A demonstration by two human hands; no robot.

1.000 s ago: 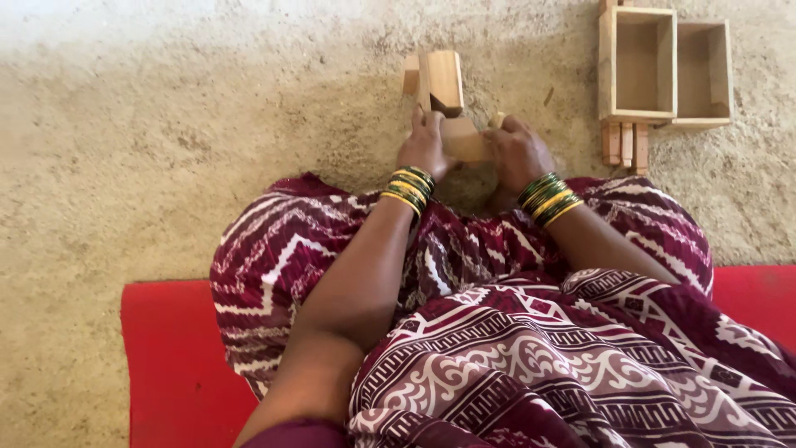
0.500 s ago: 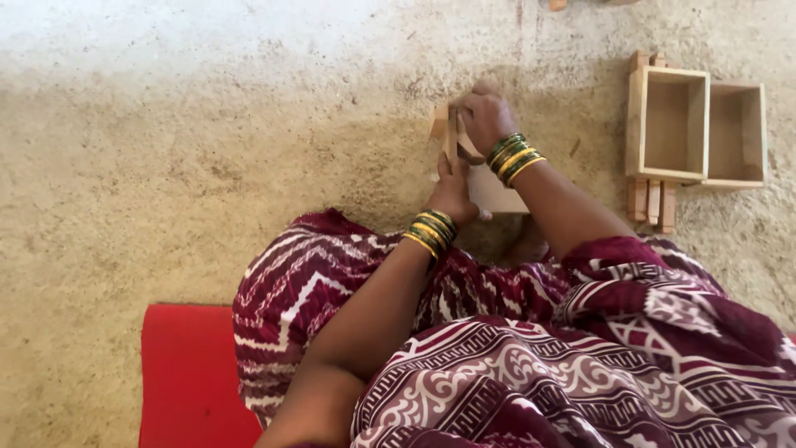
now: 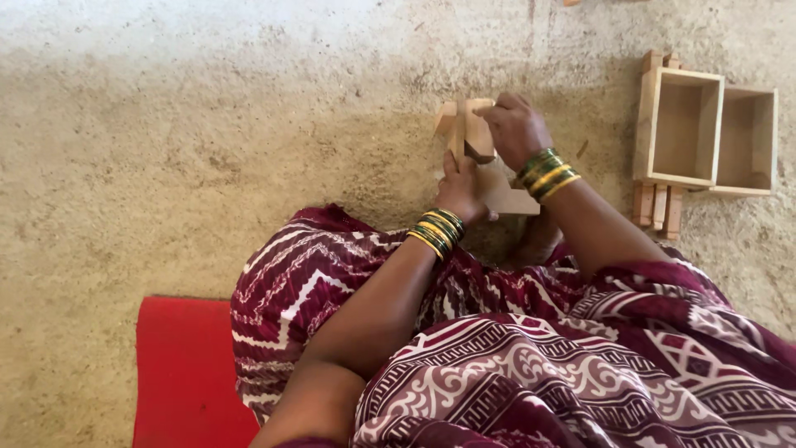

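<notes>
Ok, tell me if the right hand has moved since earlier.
Yes: the right hand went forward onto the wooden piece, from below the open wooden boxes to level with them.

Wooden piece: bare, matt wood. Wooden boxes: unfinished wood. Floor: rough, gritty. Mat: smooth red.

Red mat (two wooden boxes apart)
</notes>
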